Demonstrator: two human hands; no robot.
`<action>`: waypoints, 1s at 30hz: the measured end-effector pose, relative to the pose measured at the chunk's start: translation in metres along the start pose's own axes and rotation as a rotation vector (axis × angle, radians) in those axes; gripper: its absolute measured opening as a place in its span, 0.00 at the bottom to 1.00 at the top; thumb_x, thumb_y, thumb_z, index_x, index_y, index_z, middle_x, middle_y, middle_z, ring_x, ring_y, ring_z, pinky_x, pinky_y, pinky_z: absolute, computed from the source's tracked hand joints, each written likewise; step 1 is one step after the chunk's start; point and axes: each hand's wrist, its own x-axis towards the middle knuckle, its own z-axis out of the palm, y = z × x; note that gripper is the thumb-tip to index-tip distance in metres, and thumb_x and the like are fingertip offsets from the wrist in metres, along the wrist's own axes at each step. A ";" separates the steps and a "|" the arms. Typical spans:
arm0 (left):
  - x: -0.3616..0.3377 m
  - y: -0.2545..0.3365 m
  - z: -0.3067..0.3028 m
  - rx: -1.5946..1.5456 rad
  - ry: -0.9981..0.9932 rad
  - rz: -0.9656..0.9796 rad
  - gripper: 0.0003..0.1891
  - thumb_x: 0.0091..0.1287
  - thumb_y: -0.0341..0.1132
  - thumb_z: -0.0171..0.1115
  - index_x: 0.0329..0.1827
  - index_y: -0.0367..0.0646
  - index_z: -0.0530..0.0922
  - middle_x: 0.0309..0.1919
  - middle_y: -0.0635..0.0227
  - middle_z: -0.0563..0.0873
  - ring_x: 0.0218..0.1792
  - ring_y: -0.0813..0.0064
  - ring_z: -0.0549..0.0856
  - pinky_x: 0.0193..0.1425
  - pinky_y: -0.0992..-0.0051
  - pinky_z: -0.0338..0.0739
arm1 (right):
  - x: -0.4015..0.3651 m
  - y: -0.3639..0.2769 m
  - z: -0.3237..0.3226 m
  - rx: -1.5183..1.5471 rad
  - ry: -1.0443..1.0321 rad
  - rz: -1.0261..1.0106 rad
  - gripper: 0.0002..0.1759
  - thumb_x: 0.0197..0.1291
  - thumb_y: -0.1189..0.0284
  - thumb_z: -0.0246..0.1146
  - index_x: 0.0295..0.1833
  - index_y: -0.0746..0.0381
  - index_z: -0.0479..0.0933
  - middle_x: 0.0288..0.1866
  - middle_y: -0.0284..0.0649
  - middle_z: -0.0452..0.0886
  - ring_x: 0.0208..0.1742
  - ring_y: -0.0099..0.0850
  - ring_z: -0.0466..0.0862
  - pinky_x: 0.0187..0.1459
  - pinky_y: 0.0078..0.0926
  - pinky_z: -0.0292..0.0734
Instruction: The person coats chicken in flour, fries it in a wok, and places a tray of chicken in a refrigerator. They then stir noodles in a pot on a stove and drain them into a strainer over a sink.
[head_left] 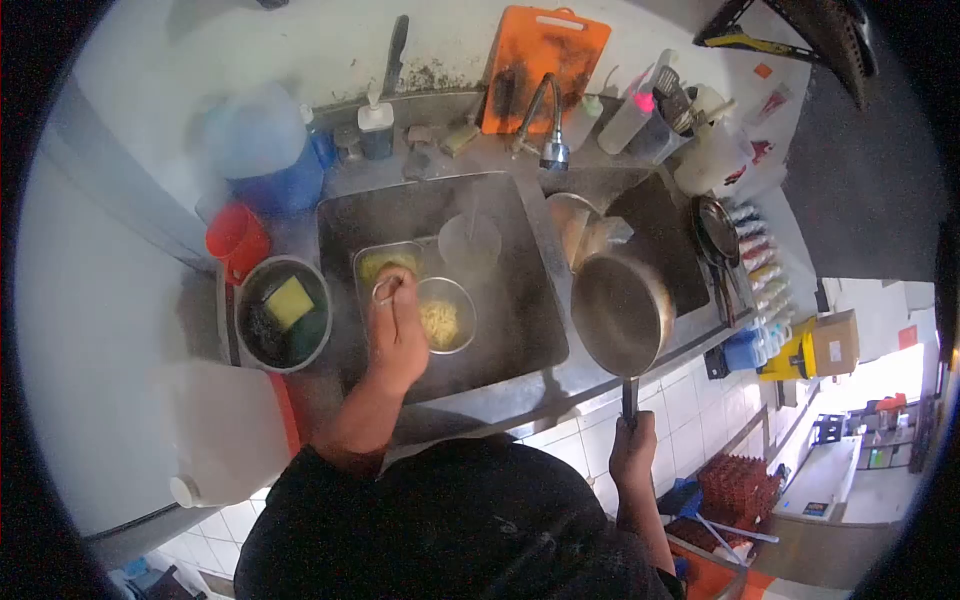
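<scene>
Steam rises over the left sink basin [510, 330]. My left hand [398, 325] is closed on a looped metal handle above the basin. Beside it a round strainer [468, 295] holds pale yellow food [438, 322], perhaps pasta. A rectangular metal container [358, 270] lies partly hidden behind that hand. On the right, my right hand [632, 450] grips the black handle of a frying pan [618, 310], which is over the sink's front edge. The pan looks empty.
A round bowl [327, 320] with a yellow sponge [290, 303] and a red cup [238, 240] stand left. Behind are a faucet [555, 150] and an orange cutting board [570, 50]. Dark pans [716, 230] lie right. A large white jug [225, 440] stands front left.
</scene>
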 end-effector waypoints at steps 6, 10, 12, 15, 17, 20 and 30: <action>-0.007 0.012 -0.015 -0.083 0.027 -0.004 0.16 0.81 0.39 0.40 0.47 0.34 0.72 0.41 0.58 0.75 0.44 0.67 0.75 0.54 0.67 0.70 | -0.006 0.010 0.000 0.013 0.024 0.004 0.06 0.69 0.77 0.58 0.41 0.66 0.66 0.29 0.52 0.72 0.30 0.47 0.75 0.35 0.43 0.71; -0.010 -0.008 -0.006 0.283 0.076 0.127 0.15 0.82 0.39 0.42 0.45 0.35 0.71 0.40 0.61 0.74 0.42 0.70 0.73 0.53 0.69 0.69 | -0.014 0.008 -0.007 0.020 0.021 -0.050 0.07 0.68 0.78 0.58 0.41 0.66 0.66 0.29 0.52 0.72 0.30 0.46 0.75 0.34 0.41 0.70; -0.005 -0.004 -0.011 0.055 0.107 0.174 0.16 0.82 0.39 0.41 0.45 0.34 0.72 0.41 0.59 0.75 0.44 0.66 0.75 0.54 0.67 0.70 | -0.001 0.004 -0.004 0.034 0.033 -0.083 0.06 0.68 0.78 0.58 0.41 0.66 0.66 0.29 0.53 0.73 0.30 0.48 0.75 0.35 0.43 0.70; -0.014 -0.014 -0.004 -0.015 0.026 -0.004 0.17 0.82 0.40 0.41 0.47 0.33 0.72 0.43 0.56 0.77 0.46 0.62 0.77 0.56 0.65 0.70 | -0.002 -0.006 -0.009 0.057 0.025 -0.072 0.07 0.67 0.78 0.59 0.42 0.67 0.67 0.30 0.54 0.73 0.32 0.51 0.76 0.37 0.45 0.71; -0.003 -0.014 -0.003 0.136 -0.059 -0.117 0.18 0.82 0.41 0.40 0.48 0.33 0.72 0.44 0.56 0.77 0.47 0.62 0.77 0.56 0.65 0.70 | -0.003 -0.010 -0.012 0.084 0.004 -0.015 0.07 0.67 0.77 0.59 0.42 0.66 0.67 0.32 0.55 0.73 0.35 0.55 0.77 0.38 0.47 0.71; -0.017 -0.012 -0.006 -0.144 0.057 -0.028 0.18 0.82 0.41 0.40 0.49 0.33 0.72 0.45 0.52 0.77 0.49 0.57 0.77 0.57 0.64 0.70 | -0.003 -0.006 -0.011 0.060 0.018 -0.015 0.08 0.68 0.75 0.60 0.43 0.66 0.67 0.33 0.57 0.75 0.37 0.60 0.78 0.39 0.50 0.71; -0.036 -0.004 -0.030 0.256 -0.043 -0.008 0.15 0.76 0.30 0.41 0.57 0.33 0.74 0.54 0.44 0.78 0.56 0.45 0.76 0.64 0.54 0.69 | -0.010 0.002 -0.015 0.142 0.072 -0.042 0.07 0.69 0.76 0.59 0.41 0.65 0.67 0.29 0.55 0.74 0.32 0.58 0.76 0.35 0.46 0.71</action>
